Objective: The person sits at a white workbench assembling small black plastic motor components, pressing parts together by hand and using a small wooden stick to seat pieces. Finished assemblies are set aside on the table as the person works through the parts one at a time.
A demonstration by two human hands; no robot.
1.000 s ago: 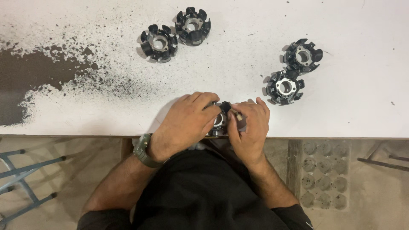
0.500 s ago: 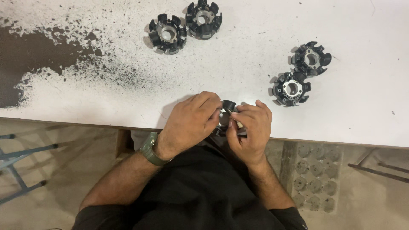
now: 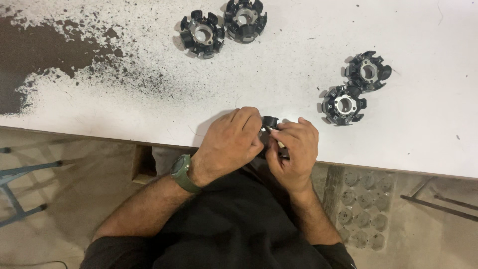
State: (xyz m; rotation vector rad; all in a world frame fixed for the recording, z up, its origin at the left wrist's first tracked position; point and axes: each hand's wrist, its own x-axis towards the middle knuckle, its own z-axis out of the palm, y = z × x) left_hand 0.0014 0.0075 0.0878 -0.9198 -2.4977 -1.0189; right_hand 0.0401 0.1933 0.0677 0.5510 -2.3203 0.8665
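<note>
both hands close on one black toothed part (image 3: 269,130) at the near edge of the counter (image 3: 423,144): the left hand (image 3: 231,144) wraps over it from its side with fingers curled tight, and the right hand (image 3: 294,149) pinches its other side between thumb and fingertips, so most of the part is hidden. just beyond the right hand's grip lie two more black toothed rings (image 3: 354,89), touching each other. well beyond the left hand's grip sit another two toothed rings (image 3: 222,27), side by side, and a dark worn patch (image 3: 45,55) spreads over the counter further out on that side.
</note>
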